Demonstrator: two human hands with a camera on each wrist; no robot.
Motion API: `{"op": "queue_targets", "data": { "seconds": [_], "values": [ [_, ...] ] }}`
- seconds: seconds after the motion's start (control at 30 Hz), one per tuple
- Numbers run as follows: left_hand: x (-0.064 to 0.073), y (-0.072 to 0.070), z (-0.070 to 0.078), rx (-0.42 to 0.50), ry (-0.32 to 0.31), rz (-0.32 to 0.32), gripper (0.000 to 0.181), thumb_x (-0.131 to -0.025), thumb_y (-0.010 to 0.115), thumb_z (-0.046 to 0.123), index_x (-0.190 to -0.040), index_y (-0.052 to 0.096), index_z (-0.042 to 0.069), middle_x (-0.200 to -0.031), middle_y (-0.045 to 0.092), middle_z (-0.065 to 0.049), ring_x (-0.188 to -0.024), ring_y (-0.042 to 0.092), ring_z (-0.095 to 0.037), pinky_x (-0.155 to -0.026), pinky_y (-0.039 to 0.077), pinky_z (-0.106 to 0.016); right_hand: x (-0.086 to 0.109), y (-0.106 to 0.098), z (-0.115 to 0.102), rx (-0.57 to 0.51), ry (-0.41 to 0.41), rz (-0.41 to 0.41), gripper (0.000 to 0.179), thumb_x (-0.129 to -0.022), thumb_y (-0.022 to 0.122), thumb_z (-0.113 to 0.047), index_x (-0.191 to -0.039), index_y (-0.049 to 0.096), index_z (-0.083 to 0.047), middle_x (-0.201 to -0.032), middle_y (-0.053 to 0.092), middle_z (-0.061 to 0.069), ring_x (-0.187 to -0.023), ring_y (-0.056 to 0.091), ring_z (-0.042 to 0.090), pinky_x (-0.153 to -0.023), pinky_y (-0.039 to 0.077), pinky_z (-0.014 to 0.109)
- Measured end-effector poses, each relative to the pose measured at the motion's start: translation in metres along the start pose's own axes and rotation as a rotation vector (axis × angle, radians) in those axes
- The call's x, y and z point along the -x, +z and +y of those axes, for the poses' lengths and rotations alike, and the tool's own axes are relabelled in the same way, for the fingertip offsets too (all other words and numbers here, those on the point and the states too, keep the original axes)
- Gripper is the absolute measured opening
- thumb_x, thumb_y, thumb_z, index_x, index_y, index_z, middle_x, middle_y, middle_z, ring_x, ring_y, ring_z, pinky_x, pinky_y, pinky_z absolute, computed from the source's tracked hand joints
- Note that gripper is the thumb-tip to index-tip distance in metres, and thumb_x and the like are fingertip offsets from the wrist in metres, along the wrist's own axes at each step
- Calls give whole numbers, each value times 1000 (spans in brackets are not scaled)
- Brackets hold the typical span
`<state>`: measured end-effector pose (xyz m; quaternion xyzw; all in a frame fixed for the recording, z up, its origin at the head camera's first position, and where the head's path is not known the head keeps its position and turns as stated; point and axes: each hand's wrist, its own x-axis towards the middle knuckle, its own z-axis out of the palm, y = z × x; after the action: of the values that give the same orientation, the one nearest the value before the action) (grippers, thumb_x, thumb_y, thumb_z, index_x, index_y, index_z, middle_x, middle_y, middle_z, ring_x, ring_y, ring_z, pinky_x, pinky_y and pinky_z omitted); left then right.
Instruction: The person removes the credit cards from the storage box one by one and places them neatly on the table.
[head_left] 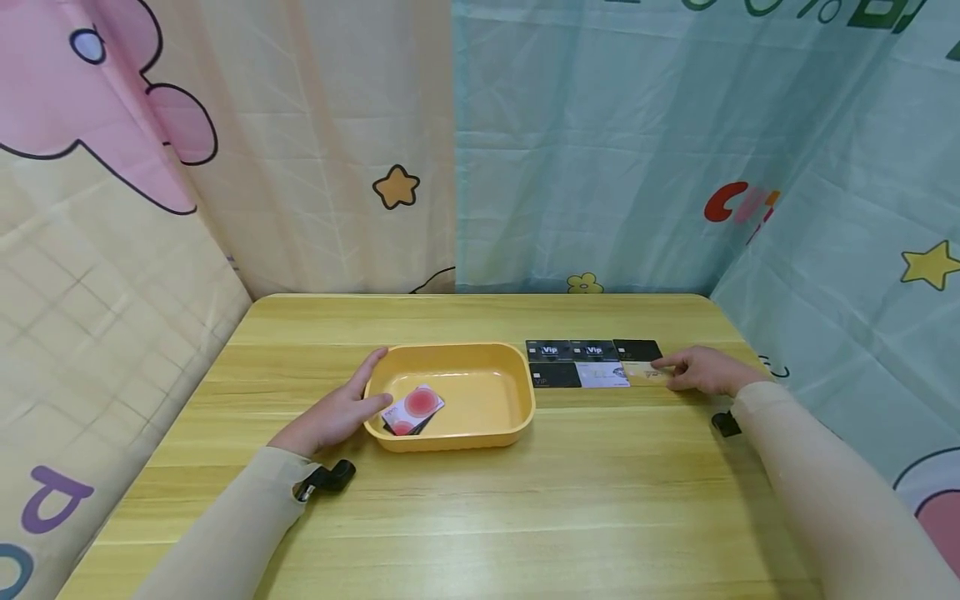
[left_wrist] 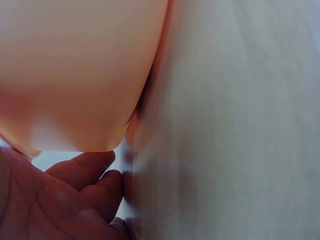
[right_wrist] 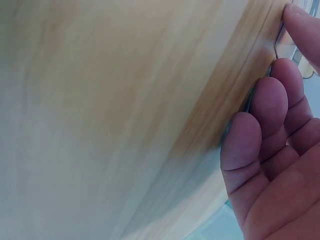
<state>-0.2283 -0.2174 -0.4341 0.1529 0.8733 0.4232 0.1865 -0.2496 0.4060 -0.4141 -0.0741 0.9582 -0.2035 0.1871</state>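
Gold card: it lay (head_left: 636, 374) just left of my right hand (head_left: 707, 371), right end of the near row, so my right was way closer than my left
Its long axis: side to side, roughly pointing at my fingers
Right hand: fingers stretched out, index tip down on the card's edge; didn't look pinched
Neighbours: white card (head_left: 602, 374) butted up on its left, black card (head_left: 636, 348) right behind it
Left hand: thumb (head_left: 378, 403) hooked over the left rim of the yellow tray (head_left: 487, 396), fingers outside; that was my left (head_left: 337, 418)
In the tray: pink-circle card (head_left: 422, 403) on top of something dark, tilted, near my thumb
Surface: flat wood-grain table (head_left: 525, 517)
Room: patterned curtains (head_left: 600, 150) behind and both sides, tray just left of the card rows
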Motion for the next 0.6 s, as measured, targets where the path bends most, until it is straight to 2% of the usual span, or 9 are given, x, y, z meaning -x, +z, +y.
{"op": "queue_targets", "data": {
  "seconds": [0.4, 0.53, 0.6],
  "values": [
    [2, 0, 1, 8, 17, -1, 82, -109, 51, 45, -170, -4, 35, -179, 1, -13, -161, 11, -51, -125, 12, -74, 1, 1, 0, 18, -5, 4, 52, -96, 75, -21, -144, 63, -5, -91, 59, 6, -77, 49, 20, -69, 39, 34],
    [2, 0, 1, 8, 15, 2, 83, -109, 51, 45, -170, -4, 36, -179, 1, -13, -161, 11, -51, -125, 12, -74, 3, 0, -1, 13, -14, 8, 53, -97, 75, -21, -146, 62, -5, -86, 59, 2, -73, 48, 18, -67, 39, 33],
    [2, 1, 0, 13, 16, 1, 83, -109, 52, 45, -170, -5, 36, -179, 0, -12, -161, 10, -50, -125, 11, -74, 3, -2, -3, 5, -8, 9, 55, -97, 75, -23, -147, 60, -5, -80, 54, 0, -71, 46, 18, -67, 37, 32]
  ]
}}
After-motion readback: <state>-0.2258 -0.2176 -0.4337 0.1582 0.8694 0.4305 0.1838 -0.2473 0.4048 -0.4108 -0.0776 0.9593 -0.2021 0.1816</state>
